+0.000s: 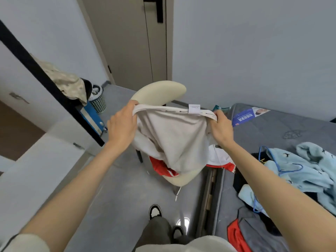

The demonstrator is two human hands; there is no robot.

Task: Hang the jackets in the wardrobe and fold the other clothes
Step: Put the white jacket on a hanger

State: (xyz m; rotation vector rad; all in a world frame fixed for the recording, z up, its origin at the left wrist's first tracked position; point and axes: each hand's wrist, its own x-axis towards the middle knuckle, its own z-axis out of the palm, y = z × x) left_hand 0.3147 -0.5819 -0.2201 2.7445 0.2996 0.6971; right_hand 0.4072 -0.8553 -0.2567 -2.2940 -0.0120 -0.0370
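Observation:
I hold a light grey garment stretched out by its white banded hem, a small white label at the top edge. My left hand grips the left end of the band and my right hand grips the right end. The cloth hangs down over a cream chair. Under it on the chair seat lies a red and white garment. On the grey mattress to the right lie a light blue fleece garment, a blue wire hanger and a grey and red garment.
A white wardrobe with a black-edged open door stands at the left, a camouflage jacket draped over it. A mesh bin sits by the wall. A closed door is straight ahead. My shoes stand on grey floor.

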